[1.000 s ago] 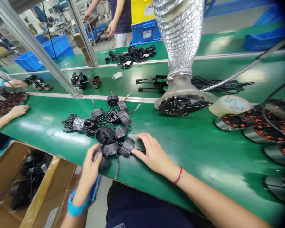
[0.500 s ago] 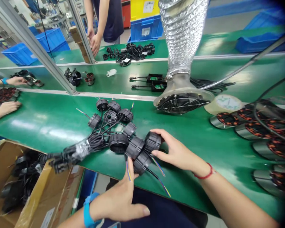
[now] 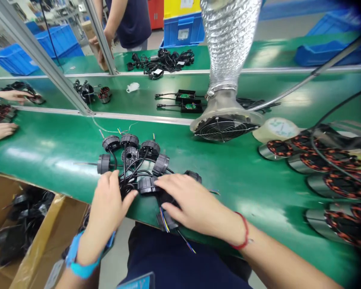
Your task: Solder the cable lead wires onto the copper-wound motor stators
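My left hand [image 3: 106, 202] lies across the tied black cable bundle [image 3: 126, 188], fingers on its far side and thumb on the near side. My right hand [image 3: 192, 200] reaches over the group with fingers stretched and thumb apart. Its fingertips are at a black round motor cap [image 3: 147, 185], and it partly covers other caps below. Further black caps [image 3: 150, 149] with coloured wire ends fan out around a ribbed black disc [image 3: 130, 155]. One cap [image 3: 194, 176] shows behind my right hand. Thin coloured wires [image 3: 165, 220] hang near the table's front edge.
A fan hood [image 3: 225, 128] on a silver duct hangs above the bench. Several copper-wound stators [image 3: 333, 184] and a tape roll [image 3: 276, 129] stand right. A cardboard box [image 3: 45, 237] with cables sits lower left. Co-workers' hands [image 3: 3, 130] are at far left, another person [image 3: 128, 24] stands behind.
My left hand has moved left from the near caps to the cable bundle. My right hand has left the cap it was touching and moved left. The caps have shifted, some spread further apart.
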Demonstrator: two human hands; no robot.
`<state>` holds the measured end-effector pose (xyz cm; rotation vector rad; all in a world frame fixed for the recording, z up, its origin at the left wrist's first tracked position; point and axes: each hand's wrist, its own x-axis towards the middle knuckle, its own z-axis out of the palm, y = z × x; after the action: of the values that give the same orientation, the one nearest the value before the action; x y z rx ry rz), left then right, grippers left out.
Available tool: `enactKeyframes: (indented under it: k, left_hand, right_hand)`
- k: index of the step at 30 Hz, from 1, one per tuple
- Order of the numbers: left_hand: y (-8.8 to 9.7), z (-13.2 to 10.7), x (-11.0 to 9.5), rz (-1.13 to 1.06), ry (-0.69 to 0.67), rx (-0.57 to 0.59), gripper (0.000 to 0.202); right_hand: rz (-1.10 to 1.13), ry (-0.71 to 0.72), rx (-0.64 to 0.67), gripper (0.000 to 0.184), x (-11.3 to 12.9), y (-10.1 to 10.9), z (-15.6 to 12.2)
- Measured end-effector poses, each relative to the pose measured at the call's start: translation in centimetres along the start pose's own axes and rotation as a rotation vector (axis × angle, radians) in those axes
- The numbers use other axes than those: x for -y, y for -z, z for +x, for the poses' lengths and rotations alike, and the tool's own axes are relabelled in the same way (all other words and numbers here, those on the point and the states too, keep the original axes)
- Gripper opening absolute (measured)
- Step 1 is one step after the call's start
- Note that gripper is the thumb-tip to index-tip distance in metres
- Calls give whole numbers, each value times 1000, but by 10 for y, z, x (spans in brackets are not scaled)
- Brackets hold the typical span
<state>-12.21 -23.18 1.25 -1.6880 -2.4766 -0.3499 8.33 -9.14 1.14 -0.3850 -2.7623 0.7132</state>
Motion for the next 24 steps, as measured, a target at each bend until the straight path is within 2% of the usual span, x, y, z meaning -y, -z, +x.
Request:
enactKeyframes:
  k: [3,6,8,11,13,16,18,21,23,24]
  left_hand:
    - [-19,-17,-5,171,12,37,84]
    - [-20,-25,3,304,14,115,73]
    - [-15,-22,15,280,-33,188,67]
    - [-3,-6,35,131,-134,265,73]
    - [6,10,42,57,-212,276,76]
    - [14,39,45,42,-312,267,77]
    - [13,57,45,45,-343,280,76]
    - [3,76,49,84,-336,366,75]
    - [-2,81,50,137,-331,422,72]
    - [-1,83,49,150,-342,428,69]
  right_hand:
    - [-115,-52,59,57,10,-19,27]
    - [-52,-115,71,36,-2,-26,43]
    - [122,-168,19,27,-16,-20,47]
    - [508,-245,-84,24,-40,0,47]
    - [612,-232,-114,25,-53,18,44]
    - [459,-139,-164,35,-59,39,35]
    - [296,-81,-209,45,-53,42,26]
    - [78,-2,-240,48,-31,22,11]
    - [-66,47,-176,44,-15,-4,0]
    - [-128,37,-210,45,-9,-18,-6]
